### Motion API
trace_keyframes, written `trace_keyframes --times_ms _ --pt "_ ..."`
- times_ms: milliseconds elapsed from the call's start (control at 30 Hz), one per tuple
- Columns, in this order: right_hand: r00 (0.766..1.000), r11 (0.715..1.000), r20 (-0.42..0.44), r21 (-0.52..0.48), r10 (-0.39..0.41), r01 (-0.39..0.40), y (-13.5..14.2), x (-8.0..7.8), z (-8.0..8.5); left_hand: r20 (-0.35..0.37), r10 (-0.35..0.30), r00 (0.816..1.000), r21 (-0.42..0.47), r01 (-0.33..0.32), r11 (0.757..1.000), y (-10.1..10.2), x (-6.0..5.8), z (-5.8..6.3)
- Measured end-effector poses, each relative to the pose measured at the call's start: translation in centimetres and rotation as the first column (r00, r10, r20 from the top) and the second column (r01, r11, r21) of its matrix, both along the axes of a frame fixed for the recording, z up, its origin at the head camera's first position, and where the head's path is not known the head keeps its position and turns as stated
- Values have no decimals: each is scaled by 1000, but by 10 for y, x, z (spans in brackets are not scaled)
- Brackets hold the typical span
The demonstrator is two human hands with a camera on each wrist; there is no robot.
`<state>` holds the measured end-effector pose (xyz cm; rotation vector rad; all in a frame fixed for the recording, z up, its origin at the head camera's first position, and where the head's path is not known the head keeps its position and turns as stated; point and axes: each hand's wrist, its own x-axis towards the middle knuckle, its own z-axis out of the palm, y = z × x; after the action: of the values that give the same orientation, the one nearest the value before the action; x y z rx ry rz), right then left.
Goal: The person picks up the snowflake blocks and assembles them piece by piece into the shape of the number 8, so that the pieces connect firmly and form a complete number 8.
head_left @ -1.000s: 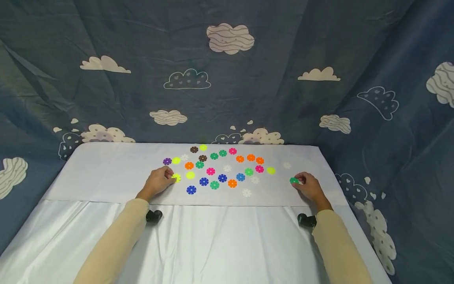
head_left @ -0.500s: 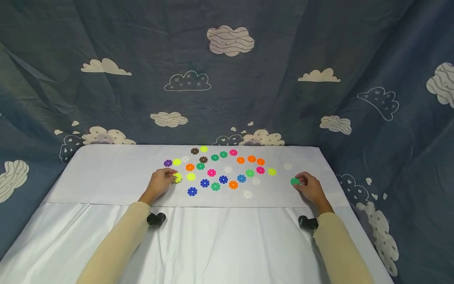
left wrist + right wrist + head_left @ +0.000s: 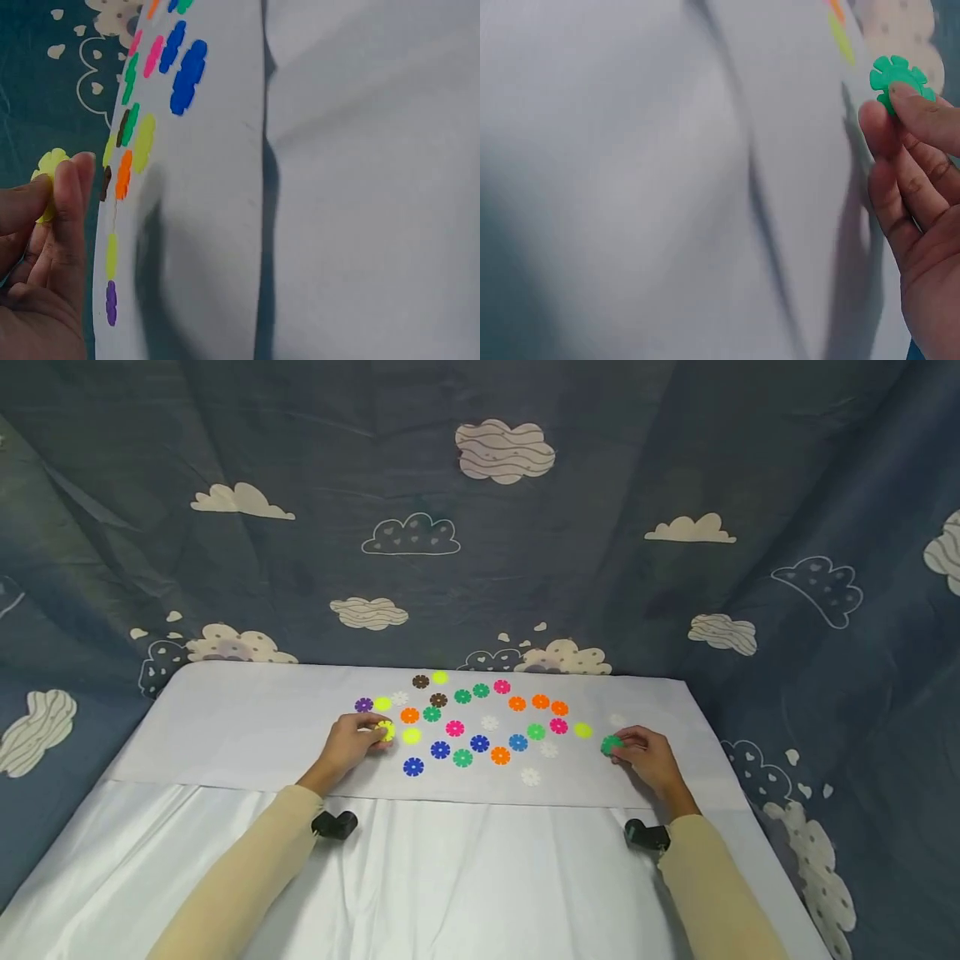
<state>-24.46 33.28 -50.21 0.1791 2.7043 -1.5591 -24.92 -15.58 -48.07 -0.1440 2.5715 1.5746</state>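
My left hand [image 3: 351, 745] pinches a yellow snowflake disc [image 3: 51, 161] between thumb and fingers, at the left side of a spread of loose discs. In the left wrist view this notched disc is partly covered by the thumb and fingers. On the right, my right hand [image 3: 651, 760] pinches a green snowflake disc [image 3: 894, 73] by its edge, its thumb over the disc's face. Both held discs are up off the table, tilted. Nearest the left hand lies another yellow disc [image 3: 412, 737]; a white disc [image 3: 617, 720] lies just beyond the right hand.
Several discs in blue, orange, pink, green, brown, purple and white lie flat between the hands, such as a dark blue disc [image 3: 413, 767] and an orange disc [image 3: 500, 756]. The white-covered table [image 3: 225, 727] ends at a dark cloud-print curtain [image 3: 585, 568].
My right hand has brought the green disc a little left, toward the spread. My left hand has lifted the yellow disc slightly and its fingers have shifted around it. The head view has shifted slightly.
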Motion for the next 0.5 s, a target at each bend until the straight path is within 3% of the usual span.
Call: trace_keyframes --times_ms 100,233,367,500 --pt "999 998 30 -55 19 -18 -24 -11 8 13 45 999 133 -46 990 3 -1 4" --pt "995 993 -23 -69 97 -99 -66 -29 22 66 79 995 269 -94 959 6 -2 7" --pt "971 968 -88 -95 224 -232 -115 -47 35 80 94 992 304 -114 946 11 -3 10" --pt "927 917 -105 -143 359 -371 -164 -58 48 52 99 994 303 -110 947 19 -4 10"
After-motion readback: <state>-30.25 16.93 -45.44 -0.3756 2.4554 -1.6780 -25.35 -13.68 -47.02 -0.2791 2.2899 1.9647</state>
